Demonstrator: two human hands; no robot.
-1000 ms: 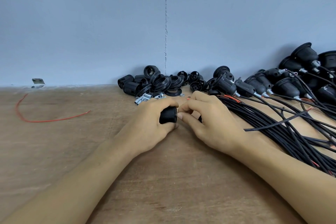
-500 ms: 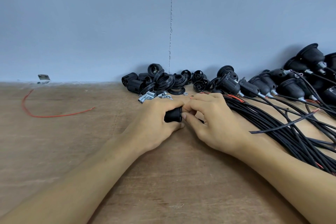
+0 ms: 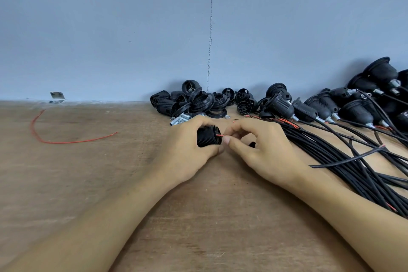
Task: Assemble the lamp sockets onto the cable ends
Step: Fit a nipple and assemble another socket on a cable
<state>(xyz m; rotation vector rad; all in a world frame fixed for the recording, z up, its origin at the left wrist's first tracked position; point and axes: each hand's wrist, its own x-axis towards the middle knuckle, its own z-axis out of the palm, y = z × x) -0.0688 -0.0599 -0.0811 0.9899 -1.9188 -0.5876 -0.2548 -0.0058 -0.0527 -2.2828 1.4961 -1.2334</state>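
Note:
My left hand (image 3: 187, 150) grips a black ribbed lamp socket (image 3: 208, 136) lying on its side just above the wooden table (image 3: 88, 183). A thin red wire (image 3: 219, 136) sticks out of the socket's right end. My right hand (image 3: 262, 150) pinches that wire's tip between thumb and forefinger, right beside the socket. The cable behind the wire is mostly hidden under my right hand; a black bit shows at its palm. A bundle of black cables (image 3: 344, 161) runs from under my right wrist to the right.
Loose black socket parts (image 3: 198, 101) and small metal fittings (image 3: 180, 119) lie against the grey wall. Finished sockets on cables (image 3: 353, 108) pile up at the far right. A stray red wire (image 3: 66, 139) lies at the left, below a metal bracket (image 3: 57, 96).
My hands have drawn slightly apart. The red wire between the socket and my right fingertips now shows, where the fingers were pressed against the socket before.

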